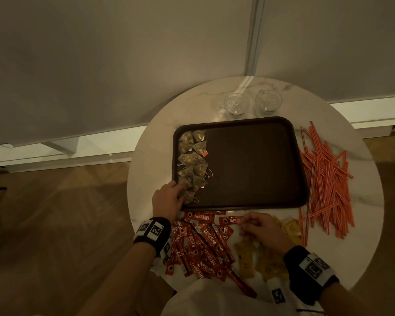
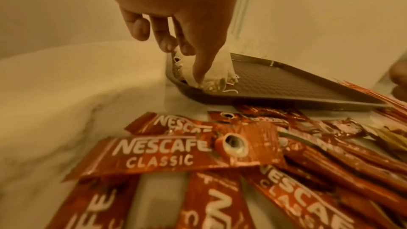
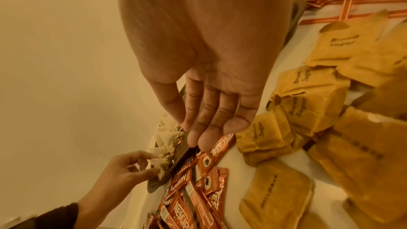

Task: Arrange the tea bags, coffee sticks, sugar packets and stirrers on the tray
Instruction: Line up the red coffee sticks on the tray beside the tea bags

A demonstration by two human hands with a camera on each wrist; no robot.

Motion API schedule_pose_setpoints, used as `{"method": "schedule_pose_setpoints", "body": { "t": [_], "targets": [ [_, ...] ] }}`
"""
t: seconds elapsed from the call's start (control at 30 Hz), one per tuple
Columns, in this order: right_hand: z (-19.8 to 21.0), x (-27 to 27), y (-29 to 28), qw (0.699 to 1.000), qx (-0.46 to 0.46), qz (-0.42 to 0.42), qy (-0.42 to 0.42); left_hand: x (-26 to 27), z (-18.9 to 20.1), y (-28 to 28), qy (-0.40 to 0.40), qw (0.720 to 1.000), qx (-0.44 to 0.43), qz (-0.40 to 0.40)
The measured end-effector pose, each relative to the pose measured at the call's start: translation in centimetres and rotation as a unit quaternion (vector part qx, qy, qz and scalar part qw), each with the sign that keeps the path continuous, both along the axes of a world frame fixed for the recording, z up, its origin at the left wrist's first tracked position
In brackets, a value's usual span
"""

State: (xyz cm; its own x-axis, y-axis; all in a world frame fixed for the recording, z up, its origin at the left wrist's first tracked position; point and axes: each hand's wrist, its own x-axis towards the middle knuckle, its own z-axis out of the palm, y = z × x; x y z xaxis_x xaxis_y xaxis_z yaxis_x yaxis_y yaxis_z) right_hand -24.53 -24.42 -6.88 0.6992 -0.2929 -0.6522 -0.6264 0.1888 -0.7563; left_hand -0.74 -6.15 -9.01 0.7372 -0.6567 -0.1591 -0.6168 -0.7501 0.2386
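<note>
tray (image 1: 249,165) at table (image 1: 146,169) centre. tea bags (image 1: 192,160) line tray's left edge; left hand (image 1: 167,198) pinches nearest bag. right hand (image 1: 260,226), fingers loosely extended, hovers over coffee sticks (image 1: 205,245) and sugar packets (image 1: 246,261) before tray. stirrers (image 1: 326,179) right of tray.

round marble table (image 1: 146,160) | tray (image 1: 292,156) | coffee sticks (image 1: 205,245) | sugar packets (image 1: 246,263) | stirrers (image 1: 326,179) | two glasses (image 1: 236,104)

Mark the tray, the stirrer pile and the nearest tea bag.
tray (image 1: 249,165), head view, bare dark floor.
stirrer pile (image 1: 326,176), head view, middle of the heap.
nearest tea bag (image 1: 188,197), head view, its mesh beside the left hand (image 1: 167,197).
</note>
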Motion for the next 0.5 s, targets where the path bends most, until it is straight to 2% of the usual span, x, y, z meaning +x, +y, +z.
{"method": "schedule_pose_setpoints", "body": {
  "t": [0.37, 0.5],
  "targets": [
    [0.5, -0.9, 0.4, 1.000, -0.012, -0.016, 0.010, -2.7, -0.2, 0.4, 0.038, 0.998, 0.024, 0.046],
    [0.9, -0.6, 0.9, 1.000, -0.013, -0.011, 0.009, -2.6, 0.5, -0.5, 0.042, 0.996, -0.018, 0.072]
  ]
}}
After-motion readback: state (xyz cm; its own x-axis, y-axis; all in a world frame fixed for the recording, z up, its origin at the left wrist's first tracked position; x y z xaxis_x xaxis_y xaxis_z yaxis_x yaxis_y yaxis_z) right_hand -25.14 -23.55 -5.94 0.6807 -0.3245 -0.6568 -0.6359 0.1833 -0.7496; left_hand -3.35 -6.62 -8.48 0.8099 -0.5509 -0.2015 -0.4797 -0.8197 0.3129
